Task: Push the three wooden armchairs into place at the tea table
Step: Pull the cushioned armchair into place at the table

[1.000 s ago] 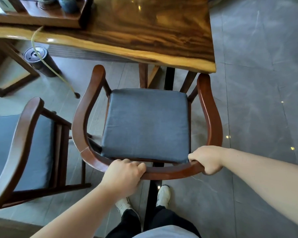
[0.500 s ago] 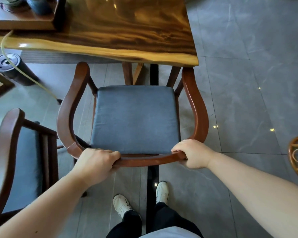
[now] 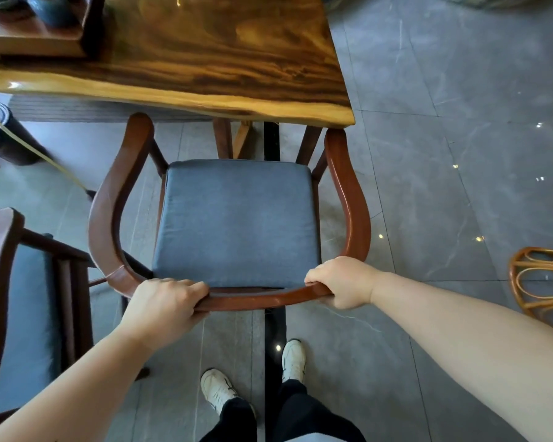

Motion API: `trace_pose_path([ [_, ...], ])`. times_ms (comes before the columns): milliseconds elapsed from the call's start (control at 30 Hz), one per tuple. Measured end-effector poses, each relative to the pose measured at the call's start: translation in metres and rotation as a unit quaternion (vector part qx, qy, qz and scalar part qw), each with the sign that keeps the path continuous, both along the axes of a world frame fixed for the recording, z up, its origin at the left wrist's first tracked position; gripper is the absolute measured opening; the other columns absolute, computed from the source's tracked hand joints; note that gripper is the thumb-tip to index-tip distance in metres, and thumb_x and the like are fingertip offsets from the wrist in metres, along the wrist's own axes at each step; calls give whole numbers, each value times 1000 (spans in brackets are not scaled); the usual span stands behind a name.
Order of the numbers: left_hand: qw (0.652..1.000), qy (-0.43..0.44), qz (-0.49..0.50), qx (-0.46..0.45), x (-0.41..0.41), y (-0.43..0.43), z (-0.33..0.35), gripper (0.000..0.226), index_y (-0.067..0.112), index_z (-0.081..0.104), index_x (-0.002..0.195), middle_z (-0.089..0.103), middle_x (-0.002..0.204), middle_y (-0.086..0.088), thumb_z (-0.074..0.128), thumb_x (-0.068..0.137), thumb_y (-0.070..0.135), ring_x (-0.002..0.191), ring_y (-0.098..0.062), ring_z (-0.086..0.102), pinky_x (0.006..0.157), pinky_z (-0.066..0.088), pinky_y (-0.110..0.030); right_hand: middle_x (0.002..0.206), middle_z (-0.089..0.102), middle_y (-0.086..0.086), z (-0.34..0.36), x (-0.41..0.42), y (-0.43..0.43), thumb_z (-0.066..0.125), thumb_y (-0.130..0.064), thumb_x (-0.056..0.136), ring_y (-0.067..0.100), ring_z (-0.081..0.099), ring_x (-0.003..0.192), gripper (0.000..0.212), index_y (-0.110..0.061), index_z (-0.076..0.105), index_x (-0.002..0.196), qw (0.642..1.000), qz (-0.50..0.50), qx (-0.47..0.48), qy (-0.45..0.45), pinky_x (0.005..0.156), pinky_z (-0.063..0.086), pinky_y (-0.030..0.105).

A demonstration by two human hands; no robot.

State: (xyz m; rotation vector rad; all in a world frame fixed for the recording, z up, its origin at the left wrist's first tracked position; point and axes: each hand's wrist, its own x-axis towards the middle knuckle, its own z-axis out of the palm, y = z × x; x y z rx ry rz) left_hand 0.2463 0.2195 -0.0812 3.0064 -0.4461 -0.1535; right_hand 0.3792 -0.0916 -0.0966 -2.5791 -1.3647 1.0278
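Wooden armchair [image 3: 351, 202] with grey seat cushion [image 3: 237, 218] faces tea table [image 3: 205, 59], arm tips at its near edge | left hand [image 3: 163, 309] fingers curled tight over curved back rail | right hand [image 3: 342, 282] likewise clamped on rail's right part | second armchair [image 3: 0, 266] near left | rattan chair [image 3: 540, 282] right edge

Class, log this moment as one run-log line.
left hand: gripping armchair back rail | right hand: gripping same rail | arm tips at tea table edge
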Motion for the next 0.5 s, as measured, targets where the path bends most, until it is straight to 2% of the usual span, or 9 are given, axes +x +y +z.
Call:
trace_pose_path([
  [167,1000,-11,9,-17,-3,1,-4,29,20,61,66,59,52,6,85,59,35,44,-25,58,39,42,-28,91,66,4,3,-2,2,62,-25,86,26,60,78,12,-18,56,94,1000,20,-15,-11,66,48,39],
  [267,999,-19,9,-25,-2,-1,-4,29,20,60,66,59,53,6,85,59,33,46,-25,58,41,41,-28,89,65,6,5,1,2,61,-22,84,27,59,77,12,-21,50,88,999,33,-35,-19,61,40,35],
  [367,999,-33,13,-37,1,-7,-4,27,19,60,66,60,54,6,83,60,32,47,-26,58,42,39,-27,85,63,4,10,4,1,60,-18,81,27,59,75,14,-22,47,83,999,13,-34,-22,60,45,38],
  [500,998,-26,11,-49,4,-9,-7,27,21,58,66,59,55,6,82,60,31,47,-26,58,40,44,-30,82,62,3,6,4,-5,59,-13,77,28,58,72,14,-21,48,81,999,-16,-26,-26,61,48,41],
])
